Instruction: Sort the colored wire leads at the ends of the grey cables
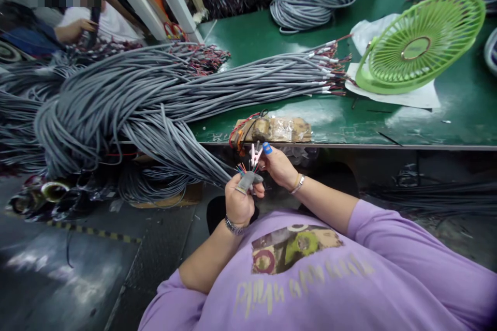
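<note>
Left hand [238, 202] wrapping tight grip round grey cable end [248, 180], so coloured wires [243, 167] are fanning upward within reach. Right hand [280, 168] pinching pink wire tips [254, 154] in fingertip grip, blue finger cot [267, 148] shielding finger. Both working just below tabletop [458, 119] near edge, with cable bundle [135, 93] draping off its left end.

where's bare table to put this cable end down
Bare table lies along the front edge, right of the cardboard block and in front of the fan. A smaller gap sits between coil and cable bundle. The left is crowded.

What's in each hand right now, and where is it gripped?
Left hand grips the gray cable at its stripped end; right hand pinches its colored wires near their tips.
</note>
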The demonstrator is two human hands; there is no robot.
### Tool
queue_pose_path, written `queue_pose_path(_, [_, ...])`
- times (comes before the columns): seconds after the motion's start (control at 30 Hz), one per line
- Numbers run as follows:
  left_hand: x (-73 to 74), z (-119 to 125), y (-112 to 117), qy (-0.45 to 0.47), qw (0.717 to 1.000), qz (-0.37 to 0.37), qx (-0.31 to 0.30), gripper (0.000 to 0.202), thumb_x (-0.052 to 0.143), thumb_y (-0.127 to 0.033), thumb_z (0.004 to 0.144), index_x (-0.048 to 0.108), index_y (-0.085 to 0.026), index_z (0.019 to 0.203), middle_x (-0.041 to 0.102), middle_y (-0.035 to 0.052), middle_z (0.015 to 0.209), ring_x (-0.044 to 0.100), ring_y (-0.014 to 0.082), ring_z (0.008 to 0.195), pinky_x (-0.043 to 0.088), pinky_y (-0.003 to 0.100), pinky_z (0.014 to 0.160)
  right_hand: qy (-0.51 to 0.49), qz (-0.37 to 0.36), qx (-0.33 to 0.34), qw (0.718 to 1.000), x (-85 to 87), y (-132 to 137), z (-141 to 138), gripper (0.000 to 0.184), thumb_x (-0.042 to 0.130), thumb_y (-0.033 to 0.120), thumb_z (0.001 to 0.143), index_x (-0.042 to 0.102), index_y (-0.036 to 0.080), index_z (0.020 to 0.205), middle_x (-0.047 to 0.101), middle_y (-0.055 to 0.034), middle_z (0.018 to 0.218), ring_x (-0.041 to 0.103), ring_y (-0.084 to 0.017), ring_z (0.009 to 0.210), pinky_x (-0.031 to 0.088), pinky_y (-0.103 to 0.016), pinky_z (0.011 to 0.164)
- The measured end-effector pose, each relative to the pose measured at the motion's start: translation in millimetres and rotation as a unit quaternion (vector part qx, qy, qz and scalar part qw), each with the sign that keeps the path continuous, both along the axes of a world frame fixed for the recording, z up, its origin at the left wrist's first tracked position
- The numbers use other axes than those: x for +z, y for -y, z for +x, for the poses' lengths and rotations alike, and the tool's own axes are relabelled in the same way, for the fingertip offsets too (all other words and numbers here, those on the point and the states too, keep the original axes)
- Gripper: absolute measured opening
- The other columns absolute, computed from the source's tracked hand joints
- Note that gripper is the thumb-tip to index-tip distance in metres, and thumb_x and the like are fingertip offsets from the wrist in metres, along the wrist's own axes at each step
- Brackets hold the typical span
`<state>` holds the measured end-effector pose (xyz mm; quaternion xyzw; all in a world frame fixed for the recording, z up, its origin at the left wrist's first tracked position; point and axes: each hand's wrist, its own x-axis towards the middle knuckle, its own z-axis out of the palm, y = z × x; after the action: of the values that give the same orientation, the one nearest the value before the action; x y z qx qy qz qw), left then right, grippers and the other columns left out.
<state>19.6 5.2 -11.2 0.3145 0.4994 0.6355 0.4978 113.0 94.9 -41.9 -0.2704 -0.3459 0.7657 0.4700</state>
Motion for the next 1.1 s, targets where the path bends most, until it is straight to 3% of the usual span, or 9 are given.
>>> queue_pose_path(0.17, [-3.8,0.7,-2.8,0.004,1.000,-0.008,0.003,0.030,0.067,-0.043,0.073,0.064,-0.014,0.065,0.060,0.0010,0.048,0.052,0.0089,0.038,0.040,0.019,0.038,-0.070,-0.105,0.111,0.986,0.9,-4.0,-6.3,0.055,0.057,0.070,0.076,0.064,0.015,0.081,0.058,-0.0008,0.067,0.045,-0.008,0.053,0.040,-0.021,0.049])
queue_pose_path(0.47, [-10.2,-0.9,-1.2,-0.008,1.000,-0.013,0.003,0.030,0.066,-0.042,0.075,0.064,-0.013,0.066,0.061,0.0012,0.049,0.052,0.0087,0.038,0.040,0.019,0.039,-0.102,-0.140,0.060,0.983,5.2,-3.2,-11.3,0.049,0.062,0.065,0.075,0.063,0.016,0.075,0.058,-0.0005,0.064,0.046,-0.009,0.054,0.041,-0.021,0.051])
queue_pose_path(0.67, [-9.8,0.8,3.4,-0.021,1.000,0.002,0.005,0.030,0.067,-0.042,0.074,0.063,-0.014,0.064,0.062,0.0009,0.049,0.053,0.0091,0.038,0.041,0.019,0.038,-0.107,-0.173,0.106,0.973,11.7,1.7,-4.9,0.056,0.051,0.070,0.080,0.065,0.016,0.082,0.061,-0.0028,0.070,0.049,-0.010,0.055,0.042,-0.022,0.051])
queue_pose_path(0.87, [-14.0,-2.7,11.2,-0.113,0.992,0.055,0.031,0.029,0.065,-0.042,0.078,0.067,-0.015,0.068,0.065,0.0014,0.053,0.058,0.0103,0.042,0.047,0.020,0.043,-0.114,-0.168,0.149,0.968,17.2,2.5,5.4,0.049,0.049,0.063,0.085,0.065,0.016,0.088,0.063,-0.0040,0.076,0.049,-0.010,0.058,0.042,-0.021,0.052])
queue_pose_path(1.0, [-20.3,-11.4,11.2,-0.177,0.978,0.095,0.055,0.024,0.066,-0.039,0.077,0.070,-0.016,0.074,0.068,0.0018,0.057,0.061,0.0113,0.047,0.050,0.021,0.047,-0.093,-0.119,0.127,0.980,20.8,4.5,6.7,0.029,0.059,0.042,0.085,0.066,0.014,0.085,0.060,-0.0018,0.073,0.046,-0.008,0.057,0.039,-0.019,0.052])
queue_pose_path(1.1, [-23.4,-17.2,9.7,-0.230,0.966,0.103,0.053,0.020,0.065,-0.035,0.078,0.071,-0.016,0.080,0.069,0.0021,0.060,0.064,0.0130,0.051,0.052,0.023,0.050,-0.073,-0.077,0.099,0.989,16.8,5.9,4.3,0.030,0.062,0.043,0.083,0.067,0.013,0.084,0.058,-0.0008,0.069,0.043,-0.007,0.056,0.037,-0.019,0.051])
